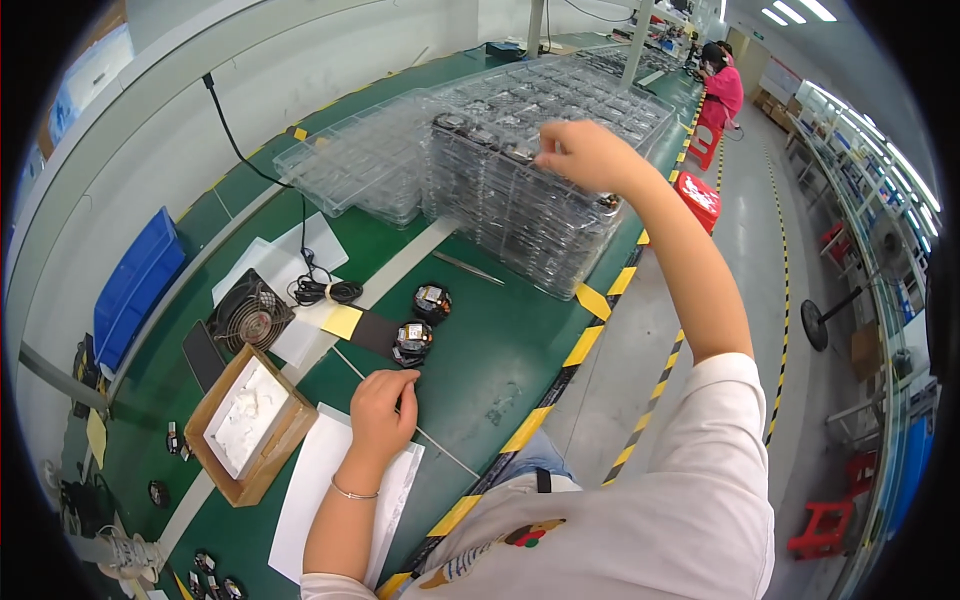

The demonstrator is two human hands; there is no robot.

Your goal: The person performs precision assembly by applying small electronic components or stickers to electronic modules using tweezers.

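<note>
My right hand [582, 155] reaches over the near edge of a tall stack of clear plastic trays [530, 225]. Its fingers are bent down and together above the top tray's row of small dark parts; whatever they may grip is hidden. My left hand [384, 408] rests low over the green bench beside a white sheet [335, 470], fingers curled in, their inside out of sight. Just beyond it sits a black round component [412, 343] with a pale label, apart from the fingertips. A second such component [432, 302] lies behind it. Metal tweezers [468, 268] lie near the trays.
To the left stand a cardboard box [250, 425] with white material inside, a small black fan [252, 315], a coiled black cable [330, 292] and a blue bin [138, 285]. More clear trays [350, 160] lie behind. A person in pink [722, 90] sits farther along the bench.
</note>
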